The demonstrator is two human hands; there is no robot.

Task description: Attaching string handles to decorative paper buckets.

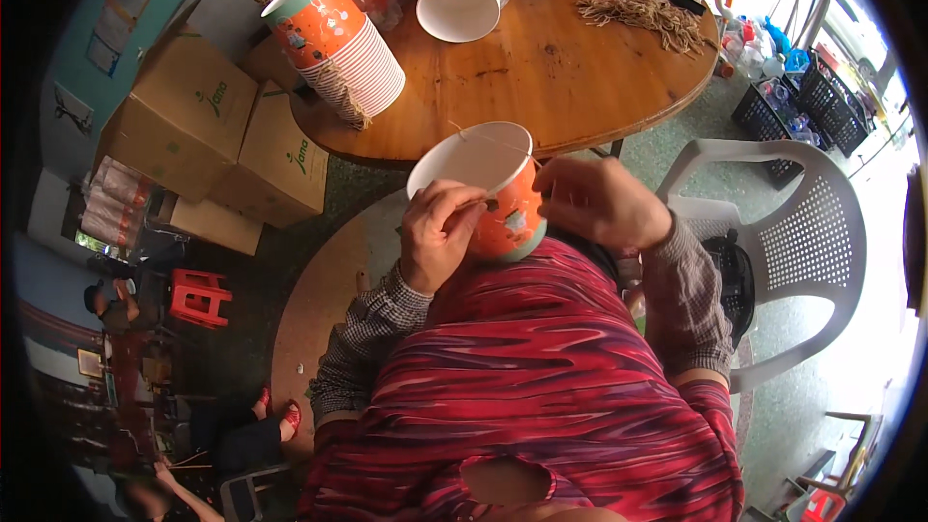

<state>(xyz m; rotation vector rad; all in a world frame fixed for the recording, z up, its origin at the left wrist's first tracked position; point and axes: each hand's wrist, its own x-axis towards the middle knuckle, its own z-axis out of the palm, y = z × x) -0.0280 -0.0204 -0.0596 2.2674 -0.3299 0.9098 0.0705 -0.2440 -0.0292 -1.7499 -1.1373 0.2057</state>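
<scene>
From the head camera, the orange bucket (pixel 507 217) sits tilted at the person's lap, just below the edge of the wooden table (pixel 551 87), its white inside showing and a thin cord (pixel 501 140) across its mouth. The left hand (pixel 437 232) pinches its near rim; the right hand (pixel 604 203), blurred, curls beside its wall, grip impossible to tell. On the table, nested buckets (pixel 362 68) lean; black crates (pixel 836 101) at right hold clear plastic items.
</scene>
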